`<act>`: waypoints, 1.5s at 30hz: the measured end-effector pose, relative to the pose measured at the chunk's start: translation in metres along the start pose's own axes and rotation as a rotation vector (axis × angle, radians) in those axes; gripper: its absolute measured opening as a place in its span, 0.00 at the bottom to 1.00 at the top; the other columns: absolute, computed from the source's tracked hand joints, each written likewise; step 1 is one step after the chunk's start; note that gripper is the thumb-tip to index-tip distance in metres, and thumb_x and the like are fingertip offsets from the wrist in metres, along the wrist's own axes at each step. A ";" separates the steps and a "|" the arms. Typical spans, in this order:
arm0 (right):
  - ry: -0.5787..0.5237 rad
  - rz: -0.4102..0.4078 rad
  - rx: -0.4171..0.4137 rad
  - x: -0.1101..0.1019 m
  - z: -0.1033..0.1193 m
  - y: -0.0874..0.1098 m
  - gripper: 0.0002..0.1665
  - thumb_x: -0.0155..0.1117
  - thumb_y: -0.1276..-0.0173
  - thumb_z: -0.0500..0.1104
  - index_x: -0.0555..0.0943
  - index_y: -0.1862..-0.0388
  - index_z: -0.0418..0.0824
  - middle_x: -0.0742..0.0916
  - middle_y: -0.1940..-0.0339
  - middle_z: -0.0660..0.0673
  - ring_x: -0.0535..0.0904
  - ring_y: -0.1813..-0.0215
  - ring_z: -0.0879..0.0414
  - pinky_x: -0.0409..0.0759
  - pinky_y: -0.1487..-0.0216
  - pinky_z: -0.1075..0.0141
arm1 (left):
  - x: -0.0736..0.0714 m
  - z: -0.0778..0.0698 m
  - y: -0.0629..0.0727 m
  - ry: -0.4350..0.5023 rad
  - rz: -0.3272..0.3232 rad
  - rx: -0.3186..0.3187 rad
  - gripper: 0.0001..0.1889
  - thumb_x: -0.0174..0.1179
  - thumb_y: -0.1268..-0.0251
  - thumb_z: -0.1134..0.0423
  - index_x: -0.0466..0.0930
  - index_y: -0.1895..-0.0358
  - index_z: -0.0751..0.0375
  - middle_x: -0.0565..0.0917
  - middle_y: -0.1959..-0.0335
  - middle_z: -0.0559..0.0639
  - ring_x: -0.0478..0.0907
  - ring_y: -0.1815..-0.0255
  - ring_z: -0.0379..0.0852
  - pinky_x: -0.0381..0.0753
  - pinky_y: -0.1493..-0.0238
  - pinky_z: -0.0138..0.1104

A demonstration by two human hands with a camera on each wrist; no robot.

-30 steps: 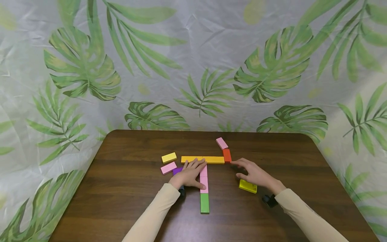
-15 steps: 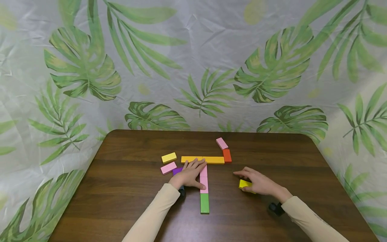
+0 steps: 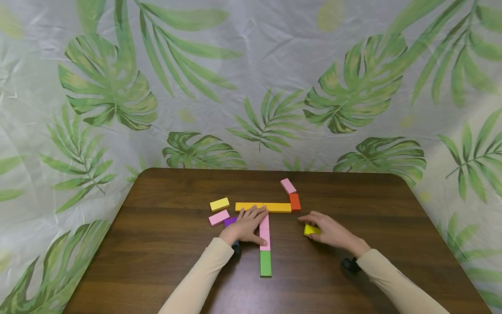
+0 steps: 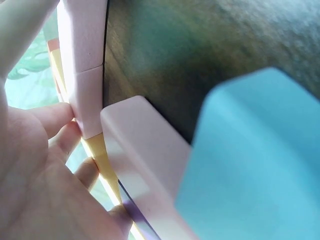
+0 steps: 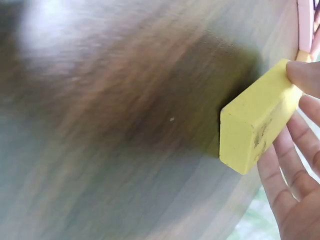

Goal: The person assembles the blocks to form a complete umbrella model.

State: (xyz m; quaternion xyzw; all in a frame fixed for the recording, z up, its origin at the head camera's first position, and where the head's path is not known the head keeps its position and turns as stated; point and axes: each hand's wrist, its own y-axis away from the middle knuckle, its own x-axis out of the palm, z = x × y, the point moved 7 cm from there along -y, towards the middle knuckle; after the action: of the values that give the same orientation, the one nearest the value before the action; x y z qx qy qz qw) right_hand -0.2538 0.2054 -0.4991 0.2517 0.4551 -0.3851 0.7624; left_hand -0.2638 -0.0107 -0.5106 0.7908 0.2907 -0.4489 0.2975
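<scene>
Yellow block (image 5: 261, 116) is pinched by right hand (image 3: 331, 230); judged light, stiff, best held by long sides. Left hand (image 3: 248, 224) spread, nothing gripped.

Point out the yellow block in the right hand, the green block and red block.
Yellow block (image 5: 262, 102): right wrist view, on a long side.
Green block (image 3: 265, 263): head view, top face.
Red block (image 3: 295, 202): head view, top face.

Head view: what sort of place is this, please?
Probably an indoor tabletop workspace, perhaps arranged for filming: a dark wooden table, a leaf-print sheet behind it, and colourful blocks on top.
</scene>
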 end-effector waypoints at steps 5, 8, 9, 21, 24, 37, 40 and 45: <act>0.011 -0.017 0.016 0.001 0.001 -0.010 0.27 0.69 0.40 0.38 0.77 0.40 0.41 0.79 0.54 0.48 0.75 0.57 0.55 0.78 0.52 0.56 | 0.000 0.001 -0.001 0.005 -0.001 0.003 0.50 0.67 0.44 0.44 0.50 0.24 0.59 0.50 0.24 0.53 0.41 0.24 0.56 0.36 0.31 0.58; 0.020 -0.027 0.021 0.002 0.002 -0.013 0.27 0.69 0.40 0.37 0.78 0.40 0.41 0.80 0.53 0.46 0.75 0.56 0.53 0.77 0.51 0.54 | 0.000 0.000 -0.001 0.007 -0.004 0.008 0.50 0.67 0.45 0.44 0.51 0.24 0.60 0.50 0.24 0.54 0.41 0.24 0.57 0.37 0.31 0.58; 0.021 -0.029 0.023 0.002 0.002 -0.014 0.26 0.69 0.40 0.37 0.78 0.40 0.40 0.80 0.52 0.45 0.75 0.56 0.52 0.77 0.50 0.53 | 0.000 0.000 -0.001 0.007 -0.004 0.008 0.50 0.67 0.45 0.44 0.51 0.24 0.60 0.50 0.24 0.54 0.41 0.24 0.57 0.37 0.31 0.58; 0.044 -0.055 0.015 -0.002 -0.006 0.002 0.27 0.70 0.41 0.39 0.78 0.41 0.38 0.80 0.53 0.46 0.74 0.56 0.54 0.77 0.54 0.56 | 0.002 0.003 -0.002 0.011 0.003 0.000 0.50 0.67 0.45 0.44 0.50 0.24 0.59 0.49 0.23 0.53 0.40 0.24 0.56 0.36 0.30 0.57; 0.054 -0.070 0.014 -0.002 -0.008 0.008 0.26 0.70 0.41 0.38 0.78 0.42 0.37 0.80 0.54 0.47 0.73 0.58 0.56 0.76 0.56 0.58 | 0.002 0.003 -0.002 0.013 0.004 -0.003 0.50 0.67 0.45 0.43 0.50 0.24 0.59 0.49 0.23 0.52 0.39 0.24 0.55 0.35 0.30 0.57; 0.010 -0.106 0.005 -0.005 -0.011 0.002 0.24 0.67 0.41 0.33 0.79 0.44 0.35 0.80 0.55 0.45 0.75 0.58 0.54 0.78 0.55 0.56 | 0.002 0.002 -0.001 0.019 -0.004 0.006 0.50 0.67 0.45 0.43 0.50 0.24 0.59 0.49 0.23 0.53 0.40 0.24 0.56 0.36 0.30 0.57; 0.007 -0.132 -0.013 -0.010 -0.009 -0.003 0.24 0.68 0.42 0.32 0.79 0.45 0.34 0.80 0.56 0.45 0.75 0.59 0.53 0.78 0.56 0.56 | 0.003 0.003 -0.002 0.012 -0.006 0.004 0.50 0.67 0.45 0.43 0.50 0.24 0.59 0.49 0.23 0.53 0.40 0.24 0.56 0.36 0.30 0.57; 0.002 -0.167 -0.024 -0.014 -0.008 -0.012 0.24 0.68 0.42 0.31 0.79 0.45 0.33 0.80 0.56 0.45 0.75 0.59 0.54 0.77 0.56 0.57 | 0.003 0.003 -0.002 0.009 -0.004 0.000 0.50 0.67 0.45 0.43 0.50 0.24 0.59 0.49 0.23 0.52 0.40 0.24 0.56 0.36 0.30 0.57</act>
State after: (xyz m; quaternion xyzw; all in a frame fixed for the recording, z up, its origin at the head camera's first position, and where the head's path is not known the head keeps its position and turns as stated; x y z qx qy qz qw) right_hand -0.2713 0.2094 -0.4904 0.2043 0.4798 -0.4417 0.7300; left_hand -0.2659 -0.0108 -0.5148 0.7922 0.2938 -0.4460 0.2951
